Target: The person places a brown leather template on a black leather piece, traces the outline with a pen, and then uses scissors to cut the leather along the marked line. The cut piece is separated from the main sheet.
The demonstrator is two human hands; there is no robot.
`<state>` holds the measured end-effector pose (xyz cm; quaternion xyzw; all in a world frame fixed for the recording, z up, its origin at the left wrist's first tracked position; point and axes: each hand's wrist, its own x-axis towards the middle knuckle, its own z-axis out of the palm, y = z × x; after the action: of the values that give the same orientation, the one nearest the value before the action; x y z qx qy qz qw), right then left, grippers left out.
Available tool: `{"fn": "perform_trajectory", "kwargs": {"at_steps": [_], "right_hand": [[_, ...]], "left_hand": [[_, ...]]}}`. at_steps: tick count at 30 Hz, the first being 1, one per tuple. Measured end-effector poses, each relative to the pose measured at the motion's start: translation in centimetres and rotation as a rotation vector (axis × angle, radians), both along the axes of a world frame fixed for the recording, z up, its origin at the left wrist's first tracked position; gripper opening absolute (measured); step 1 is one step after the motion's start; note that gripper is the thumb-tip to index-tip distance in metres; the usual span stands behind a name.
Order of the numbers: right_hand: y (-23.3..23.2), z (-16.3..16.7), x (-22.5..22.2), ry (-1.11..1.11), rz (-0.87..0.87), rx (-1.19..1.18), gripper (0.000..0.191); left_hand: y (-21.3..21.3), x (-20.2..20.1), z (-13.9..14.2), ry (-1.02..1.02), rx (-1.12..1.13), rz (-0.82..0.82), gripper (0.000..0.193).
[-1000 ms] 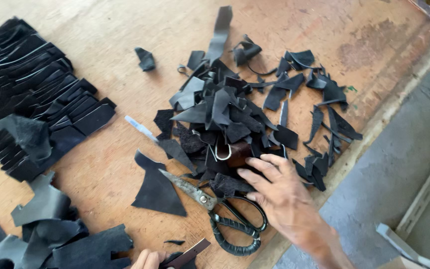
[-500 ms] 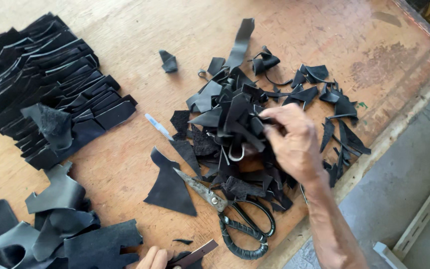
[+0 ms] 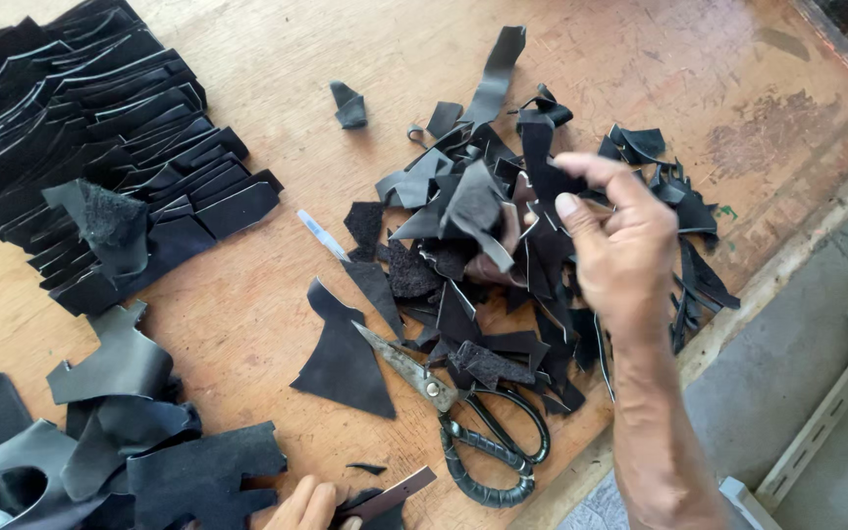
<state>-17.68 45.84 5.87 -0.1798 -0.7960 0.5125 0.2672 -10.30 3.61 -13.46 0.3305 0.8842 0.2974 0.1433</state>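
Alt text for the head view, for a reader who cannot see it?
A right hand pinches a black leather scrap above a scrap pile on a wooden table. Scissors lie beside it; the left hand grips a dark strip.

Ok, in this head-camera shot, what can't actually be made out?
- Left hand: cut off by the bottom edge of the head view; only fingertips show on a dark strip, so its grip is unclear.
- Right hand: pinches a black scrap; the fingers hide where the scrap ends.
- Scrap pile: overlapping pieces hide whatever lies beneath.
- Stacked cut pieces: run off the top-left edge, so the count is unknowable.
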Motion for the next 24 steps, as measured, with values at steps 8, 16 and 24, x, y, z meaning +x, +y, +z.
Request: {"fn": "perform_trajectory", "kwargs": {"at_steps": [8, 16, 24], "right_hand": [[2.0, 0.4, 0.0, 0.114, 0.112, -0.599, 0.034], [0.5, 0.0, -1.2, -0.326, 0.207, -0.327, 0.085], [-5.9, 0.7, -0.2, -0.222, 0.233, 0.694, 0.058]], "left_hand": [[0.6, -0.9, 0.9, -0.014, -0.008, -0.038, 0.031], [-1.3, 0.8, -2.6, 0.107, -0.009, -0.022, 0.037], [-1.4, 1.4, -9.8, 0.753, 0.405, -0.086, 0.021]]}}
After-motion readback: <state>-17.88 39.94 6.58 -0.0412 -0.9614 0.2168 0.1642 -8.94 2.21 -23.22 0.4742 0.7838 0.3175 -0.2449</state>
